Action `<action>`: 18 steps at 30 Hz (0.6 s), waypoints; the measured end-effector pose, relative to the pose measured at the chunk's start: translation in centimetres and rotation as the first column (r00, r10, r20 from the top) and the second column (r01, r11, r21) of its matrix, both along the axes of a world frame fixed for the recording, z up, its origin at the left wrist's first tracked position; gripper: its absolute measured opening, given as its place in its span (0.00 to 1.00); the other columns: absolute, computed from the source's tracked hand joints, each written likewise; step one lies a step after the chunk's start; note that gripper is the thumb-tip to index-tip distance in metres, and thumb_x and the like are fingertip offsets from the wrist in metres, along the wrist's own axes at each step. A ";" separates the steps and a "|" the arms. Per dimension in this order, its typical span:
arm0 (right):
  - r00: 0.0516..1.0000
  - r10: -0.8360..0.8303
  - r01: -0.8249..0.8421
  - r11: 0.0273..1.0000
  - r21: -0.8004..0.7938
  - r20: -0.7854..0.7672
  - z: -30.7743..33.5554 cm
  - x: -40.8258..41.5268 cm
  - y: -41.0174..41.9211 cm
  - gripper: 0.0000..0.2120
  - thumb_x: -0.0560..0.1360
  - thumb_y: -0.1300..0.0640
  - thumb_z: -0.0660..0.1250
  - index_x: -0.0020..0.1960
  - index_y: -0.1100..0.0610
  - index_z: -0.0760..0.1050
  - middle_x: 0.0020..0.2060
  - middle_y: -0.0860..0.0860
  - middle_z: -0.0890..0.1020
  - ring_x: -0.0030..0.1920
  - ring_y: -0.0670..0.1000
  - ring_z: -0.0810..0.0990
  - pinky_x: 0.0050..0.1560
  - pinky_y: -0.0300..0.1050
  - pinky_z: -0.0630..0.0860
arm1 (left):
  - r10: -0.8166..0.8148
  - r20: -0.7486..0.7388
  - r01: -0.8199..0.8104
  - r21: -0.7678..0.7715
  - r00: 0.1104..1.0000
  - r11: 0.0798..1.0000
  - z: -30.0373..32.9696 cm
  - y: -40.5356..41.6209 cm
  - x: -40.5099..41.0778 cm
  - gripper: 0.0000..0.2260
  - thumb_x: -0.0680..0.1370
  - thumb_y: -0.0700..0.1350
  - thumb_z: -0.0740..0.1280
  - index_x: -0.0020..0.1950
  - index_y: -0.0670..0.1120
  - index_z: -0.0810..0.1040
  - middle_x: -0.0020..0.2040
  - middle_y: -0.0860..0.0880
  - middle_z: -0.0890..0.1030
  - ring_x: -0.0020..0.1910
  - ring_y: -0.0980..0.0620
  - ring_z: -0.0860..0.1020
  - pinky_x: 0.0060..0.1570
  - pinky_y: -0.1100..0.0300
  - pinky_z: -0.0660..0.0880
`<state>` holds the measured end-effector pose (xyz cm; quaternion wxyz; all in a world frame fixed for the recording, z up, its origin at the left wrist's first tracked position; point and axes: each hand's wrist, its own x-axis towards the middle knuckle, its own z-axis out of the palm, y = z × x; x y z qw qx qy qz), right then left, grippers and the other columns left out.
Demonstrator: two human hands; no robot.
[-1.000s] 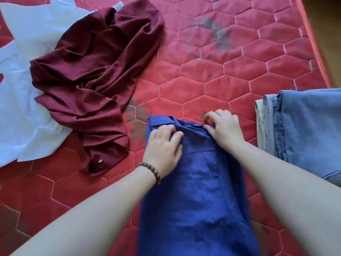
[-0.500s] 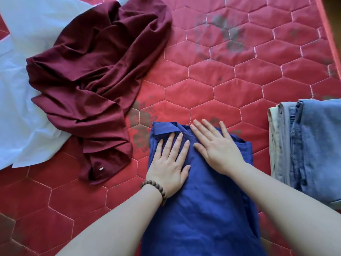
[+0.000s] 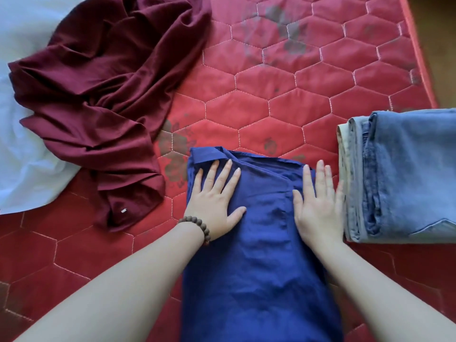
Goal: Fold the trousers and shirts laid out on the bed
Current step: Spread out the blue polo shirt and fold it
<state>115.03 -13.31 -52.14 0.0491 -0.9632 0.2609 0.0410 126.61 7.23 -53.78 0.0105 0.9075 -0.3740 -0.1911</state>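
Single head-worn view, steeply down and forward, close over the red quilted bed.

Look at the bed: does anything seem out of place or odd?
The maroon garment lies crumpled, partly over a white garment, both unfolded. Dark stains mark the red mattress.

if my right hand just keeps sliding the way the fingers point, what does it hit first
Probably nothing soon. The right hand lies flat on the blue garment, fingers pointing up the bed. Past the garment's top edge lies bare red mattress. The folded jeans sit beside it, off that line.
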 end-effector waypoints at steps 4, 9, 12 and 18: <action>0.926 0.365 -0.371 0.928 0.045 0.099 -0.1 -2.1 6.8 0.27 0.79 0.49 0.54 0.75 0.58 0.63 0.75 0.57 0.62 0.76 0.57 0.59 0.73 0.62 0.56 | 0.099 0.135 -0.079 -0.147 0.986 0.986 2.4 0.1 -2.9 0.28 0.76 0.50 0.60 0.74 0.40 0.65 0.77 0.40 0.59 0.77 0.40 0.54 0.72 0.36 0.55; 0.915 0.393 -0.390 0.919 0.048 -0.086 -1.3 -5.9 8.4 0.28 0.78 0.43 0.52 0.75 0.53 0.62 0.75 0.54 0.62 0.75 0.56 0.62 0.72 0.63 0.55 | -0.125 0.069 0.131 -0.083 0.990 0.988 1.2 4.0 -9.4 0.28 0.78 0.53 0.61 0.75 0.41 0.65 0.76 0.41 0.61 0.76 0.43 0.60 0.72 0.43 0.61; 0.944 0.292 -0.294 0.956 0.013 -0.152 -1.5 -8.5 5.1 0.30 0.78 0.41 0.50 0.77 0.53 0.59 0.76 0.53 0.59 0.76 0.55 0.58 0.72 0.65 0.54 | -0.140 0.094 0.139 0.014 0.986 0.990 0.6 6.6 -8.8 0.29 0.79 0.58 0.53 0.77 0.46 0.62 0.77 0.43 0.59 0.76 0.44 0.58 0.74 0.45 0.57; 0.954 0.297 -0.298 0.955 -0.003 -0.033 -0.5 -11.2 7.4 0.31 0.79 0.42 0.52 0.78 0.55 0.54 0.78 0.55 0.55 0.78 0.55 0.52 0.74 0.65 0.49 | -0.162 0.131 0.172 -0.071 0.978 0.983 0.7 8.1 -11.6 0.30 0.78 0.56 0.55 0.77 0.43 0.59 0.78 0.40 0.55 0.78 0.43 0.52 0.74 0.39 0.51</action>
